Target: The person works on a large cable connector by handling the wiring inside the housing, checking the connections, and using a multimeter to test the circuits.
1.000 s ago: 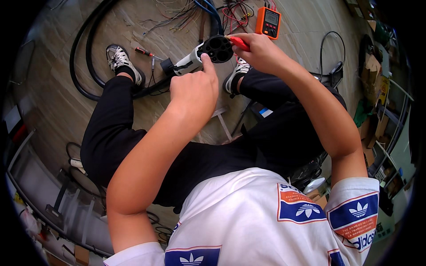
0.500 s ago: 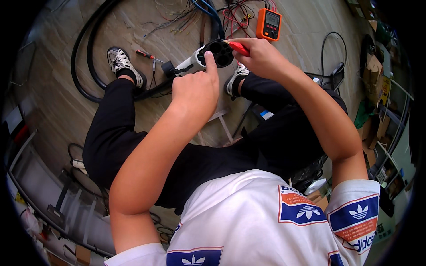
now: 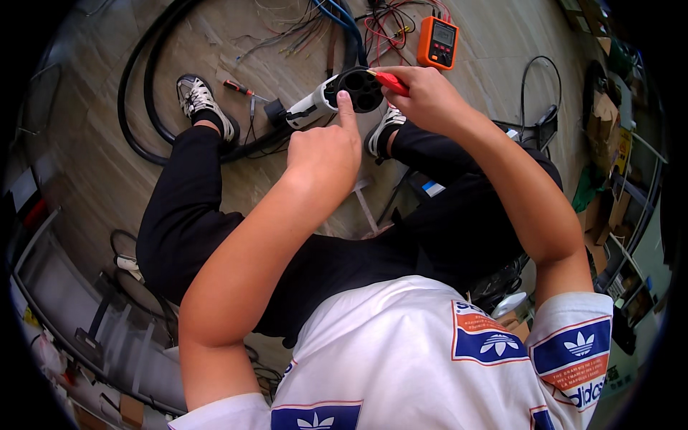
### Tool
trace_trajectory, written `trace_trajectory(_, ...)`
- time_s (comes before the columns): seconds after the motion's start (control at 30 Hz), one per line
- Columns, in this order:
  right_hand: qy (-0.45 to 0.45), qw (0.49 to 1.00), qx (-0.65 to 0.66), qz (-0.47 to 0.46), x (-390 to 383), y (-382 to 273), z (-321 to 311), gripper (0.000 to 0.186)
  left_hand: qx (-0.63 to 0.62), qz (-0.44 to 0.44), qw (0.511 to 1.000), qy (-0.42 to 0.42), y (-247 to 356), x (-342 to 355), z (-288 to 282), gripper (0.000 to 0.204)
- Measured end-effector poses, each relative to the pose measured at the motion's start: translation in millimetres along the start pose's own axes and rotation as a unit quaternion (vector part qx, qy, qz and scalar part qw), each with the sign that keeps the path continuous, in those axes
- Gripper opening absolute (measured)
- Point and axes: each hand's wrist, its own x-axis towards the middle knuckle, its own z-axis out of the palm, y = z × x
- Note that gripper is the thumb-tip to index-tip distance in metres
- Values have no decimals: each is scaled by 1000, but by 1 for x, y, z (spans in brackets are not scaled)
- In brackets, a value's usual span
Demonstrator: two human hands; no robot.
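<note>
Red probe (image 3: 394,84) shifted; shirt (image 3: 401,347) lettered.

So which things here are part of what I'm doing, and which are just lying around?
In use, apparently:
- red probe, held in your right fingers
- white-and-black connector, your left fingers at it
- orange meter, leads plugged in

Lying about, it seems:
- screwdriver on the floor
- cardboard, far right

Loose wires at the top: can't tell.
</note>
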Motion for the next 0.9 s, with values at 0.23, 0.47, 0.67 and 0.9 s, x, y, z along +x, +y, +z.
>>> trace_trajectory(0.23,21,999,37,-18,3,9,7,36,-16,-7,1000,-18,-2,-3,2,96)
trace_trajectory(0.47,12,997,73,4,2,4,3,36,-16,3,998,54,-7,-1,15,95)
trace_trajectory(0.67,-13,999,18,-39,-2,-12,-2,43,-29,-29,995,92,-14,4,9,85)
trace_trajectory(0.9,-17,999,-4,-40,-2,-14,-4,45,-26,-37,991,124,-18,5,11,70)
